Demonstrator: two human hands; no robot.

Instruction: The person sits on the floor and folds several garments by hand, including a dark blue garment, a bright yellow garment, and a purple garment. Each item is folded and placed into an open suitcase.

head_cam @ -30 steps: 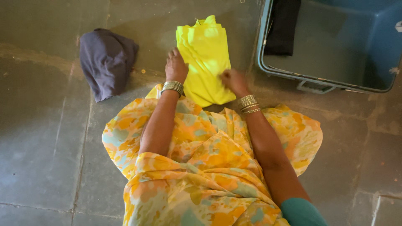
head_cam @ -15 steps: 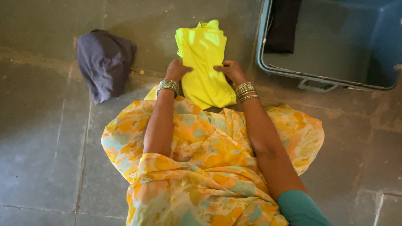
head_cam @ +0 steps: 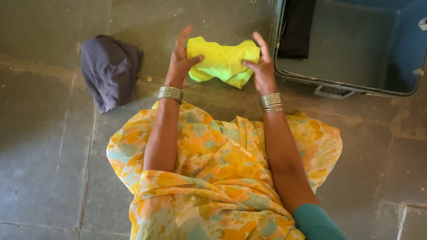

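Observation:
A bright yellow folded cloth [head_cam: 222, 61] is held up between both my hands, above the stone floor in front of my lap. My left hand [head_cam: 181, 62] grips its left end with the thumb on top and fingers raised. My right hand [head_cam: 262, 66] holds the right end. Both wrists carry stacks of metal bangles. My lap is covered by an orange, yellow and pale-green flowered garment [head_cam: 218, 178].
A crumpled dark grey cloth [head_cam: 109, 71] lies on the floor to the left. An open blue-grey trunk [head_cam: 356, 86] stands at the upper right, with a black cloth [head_cam: 299, 29] hanging over its left inner wall. The floor is grey stone slabs.
The yellow cloth was lying flat and long on the floor under my hands; now it is folded shorter and lifted between both hands.

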